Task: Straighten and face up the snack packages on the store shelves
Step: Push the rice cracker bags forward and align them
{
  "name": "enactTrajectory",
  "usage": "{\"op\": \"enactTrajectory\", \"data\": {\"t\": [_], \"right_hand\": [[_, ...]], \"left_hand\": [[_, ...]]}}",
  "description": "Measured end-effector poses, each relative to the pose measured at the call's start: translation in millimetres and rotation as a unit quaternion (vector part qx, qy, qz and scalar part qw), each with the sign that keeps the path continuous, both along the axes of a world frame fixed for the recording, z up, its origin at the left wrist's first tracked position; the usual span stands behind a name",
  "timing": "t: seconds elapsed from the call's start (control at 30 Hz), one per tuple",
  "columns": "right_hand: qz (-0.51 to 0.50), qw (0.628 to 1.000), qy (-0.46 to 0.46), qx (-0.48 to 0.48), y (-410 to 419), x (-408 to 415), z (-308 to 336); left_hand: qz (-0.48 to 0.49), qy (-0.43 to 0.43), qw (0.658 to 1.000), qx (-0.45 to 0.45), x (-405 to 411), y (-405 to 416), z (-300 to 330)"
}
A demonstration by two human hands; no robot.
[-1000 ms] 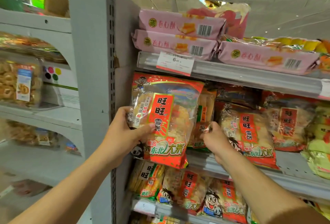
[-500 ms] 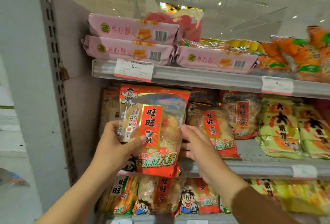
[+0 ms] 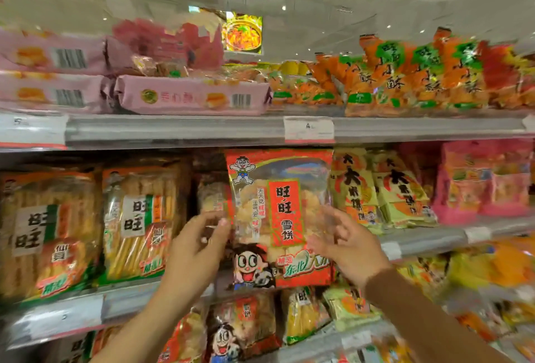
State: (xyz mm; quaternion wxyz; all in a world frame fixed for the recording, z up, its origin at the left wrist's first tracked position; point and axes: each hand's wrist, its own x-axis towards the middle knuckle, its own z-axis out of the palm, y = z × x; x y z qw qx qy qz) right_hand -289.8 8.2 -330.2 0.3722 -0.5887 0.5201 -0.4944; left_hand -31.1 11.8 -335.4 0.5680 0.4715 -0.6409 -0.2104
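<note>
A red rice-cracker bag (image 3: 285, 215) with a cartoon boy stands upright and face-out on the middle shelf (image 3: 428, 239). My left hand (image 3: 197, 249) is at the bag's left edge, thumb tip touching it and fingers loosely curved. At the right edge is my right hand (image 3: 347, 246), fingers spread and blurred, just in front of the bag's lower right side. Neither hand wraps around the bag.
Striped cracker bags (image 3: 139, 223) stand left of the red bag and yellow-green bags (image 3: 385, 189) to its right. Pink boxes (image 3: 191, 96) and orange bags (image 3: 419, 73) fill the top shelf (image 3: 173, 131). More snack bags (image 3: 246, 325) sit on the lower shelf.
The view swung right along the shelf. The red bag went from my left hand's grip at the shelf's left end to standing further right, and both hands have loosened off it.
</note>
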Motion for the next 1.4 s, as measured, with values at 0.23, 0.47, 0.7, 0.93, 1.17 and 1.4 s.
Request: {"op": "enactTrajectory", "data": {"t": [0.23,0.47,0.7,0.93,1.17,1.4], "right_hand": [[0.003,1.0,-0.011,-0.005,-47.9,-97.0,-0.4],[0.021,1.0,-0.013,-0.006,-96.4,-110.7,-9.8],[0.024,0.998,0.058,-0.007,-119.1,-77.0,-17.3],[0.018,0.988,0.152,-0.002,-116.4,-65.7,-18.3],[-0.009,0.979,0.204,0.023,-118.7,-51.4,-24.5],[-0.094,0.952,0.272,-0.101,-106.6,-40.6,-41.7]], "left_hand": [[0.149,-0.449,0.871,-0.13,-67.7,-40.6,-16.7],[0.193,-0.521,0.83,0.054,-83.7,-63.7,-37.5],[0.245,-0.499,0.825,0.102,-76.4,-67.2,-29.8],[0.261,-0.486,0.828,0.102,-92.6,-86.5,-23.6],[0.232,-0.471,0.846,0.095,-81.6,-90.8,-30.5],[0.224,-0.495,0.839,0.017,-79.8,-76.6,-28.4]]}}
